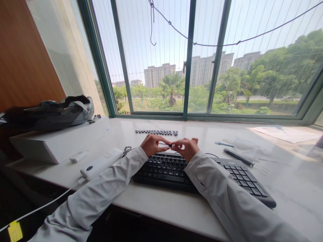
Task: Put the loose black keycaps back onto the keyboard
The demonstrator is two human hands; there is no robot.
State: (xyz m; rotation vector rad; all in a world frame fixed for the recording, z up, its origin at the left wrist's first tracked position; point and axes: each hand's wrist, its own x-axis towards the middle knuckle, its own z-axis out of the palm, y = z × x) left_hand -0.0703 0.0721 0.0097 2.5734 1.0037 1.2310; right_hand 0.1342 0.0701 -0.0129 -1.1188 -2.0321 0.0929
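Note:
My left hand (152,144) and my right hand (188,148) meet above the far edge of a black keyboard (176,169) on the white marble ledge (161,205). Both hands are closed in a pinch around a small black keycap (170,145), and a thin wire tool shows between my left fingers. A row of several loose black keycaps (156,132) lies on the ledge just beyond my hands. Both forearms are in white sleeves and rest over the keyboard.
A white power bank (101,163) with a cable lies left of the keyboard, beside a small white stick (78,156). A white box (60,141) carries a dark bag (47,114). A black pen (238,157), plastic wrap (248,146) and paper (285,133) lie right. Windows stand behind.

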